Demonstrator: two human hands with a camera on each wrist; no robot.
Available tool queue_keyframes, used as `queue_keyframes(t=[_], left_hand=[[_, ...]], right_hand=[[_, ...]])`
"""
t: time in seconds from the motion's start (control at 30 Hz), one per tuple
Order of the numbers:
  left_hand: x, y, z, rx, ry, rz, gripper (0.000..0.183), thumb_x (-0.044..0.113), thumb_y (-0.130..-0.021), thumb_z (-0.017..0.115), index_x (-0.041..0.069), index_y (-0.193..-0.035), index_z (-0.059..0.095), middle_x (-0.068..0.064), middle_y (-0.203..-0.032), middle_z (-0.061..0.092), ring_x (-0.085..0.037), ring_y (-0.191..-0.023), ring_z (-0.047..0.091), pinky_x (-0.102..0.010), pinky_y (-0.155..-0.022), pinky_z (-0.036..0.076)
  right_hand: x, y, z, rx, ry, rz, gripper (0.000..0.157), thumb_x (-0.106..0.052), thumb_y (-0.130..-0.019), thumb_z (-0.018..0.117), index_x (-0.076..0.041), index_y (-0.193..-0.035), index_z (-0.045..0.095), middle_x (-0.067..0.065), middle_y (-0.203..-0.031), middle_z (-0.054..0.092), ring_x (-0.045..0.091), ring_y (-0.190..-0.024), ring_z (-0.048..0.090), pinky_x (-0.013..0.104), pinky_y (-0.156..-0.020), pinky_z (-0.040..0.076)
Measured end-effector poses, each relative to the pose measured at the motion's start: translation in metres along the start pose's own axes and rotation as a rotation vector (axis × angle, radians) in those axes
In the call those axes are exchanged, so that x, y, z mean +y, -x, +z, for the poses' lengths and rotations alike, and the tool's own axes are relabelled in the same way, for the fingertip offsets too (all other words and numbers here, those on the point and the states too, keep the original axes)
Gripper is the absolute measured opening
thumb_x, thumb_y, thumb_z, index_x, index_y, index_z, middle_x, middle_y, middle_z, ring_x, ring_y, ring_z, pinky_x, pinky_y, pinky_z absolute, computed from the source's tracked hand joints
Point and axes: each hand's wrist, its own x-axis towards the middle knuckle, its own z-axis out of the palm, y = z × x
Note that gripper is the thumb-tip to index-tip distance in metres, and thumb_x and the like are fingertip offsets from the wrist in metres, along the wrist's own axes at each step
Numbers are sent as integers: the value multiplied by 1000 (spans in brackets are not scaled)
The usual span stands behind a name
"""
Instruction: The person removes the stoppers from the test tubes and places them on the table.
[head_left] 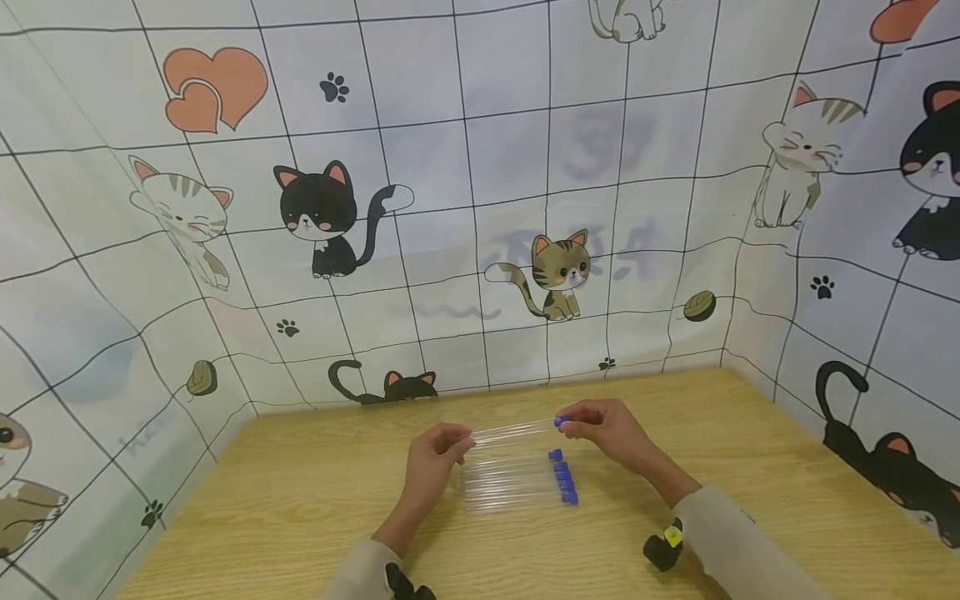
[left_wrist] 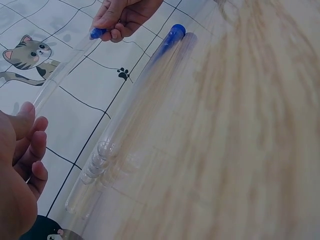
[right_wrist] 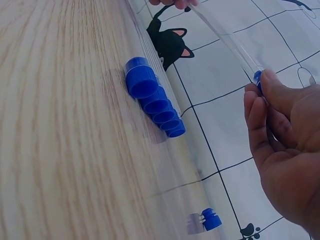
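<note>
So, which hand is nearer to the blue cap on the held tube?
Right: the right hand pinches the blue cap, while the left hand holds the opposite end of the clear tube.

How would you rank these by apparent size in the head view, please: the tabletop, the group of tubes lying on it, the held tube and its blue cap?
Largest to smallest:
1. Tabletop
2. Group of lying tubes
3. Held tube
4. Blue cap, partly hidden

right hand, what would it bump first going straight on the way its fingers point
Probably the left hand, at the other end of the clear tube whose blue cap the right hand pinches, though depth is unclear.
</note>
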Motion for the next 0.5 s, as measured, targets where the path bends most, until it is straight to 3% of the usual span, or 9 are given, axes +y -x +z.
queue_keyframes(t=[0.23, 0.5], left_hand=[[5, -1, 0, -5, 11, -33, 25, 26, -82, 64, 7, -99, 64, -1, -85, 63, -20, -65, 56, -31, -60, 46], [30, 6, -2, -13, 18, -22, 13, 12, -84, 61, 8, -97, 64, -11, -86, 63, -34, -67, 54, -28, -57, 44]], right_hand=[[-3, 2, 0, -2, 7, -14, 23, -34, -80, 64, -21, -99, 65, -1, -97, 63, 19, -87, 60, 46, -80, 44], [-5, 3, 0, -12, 6, -7, 24, -34, -80, 65, -21, -99, 65, -1, -96, 64, 19, -87, 60, 47, -80, 44]])
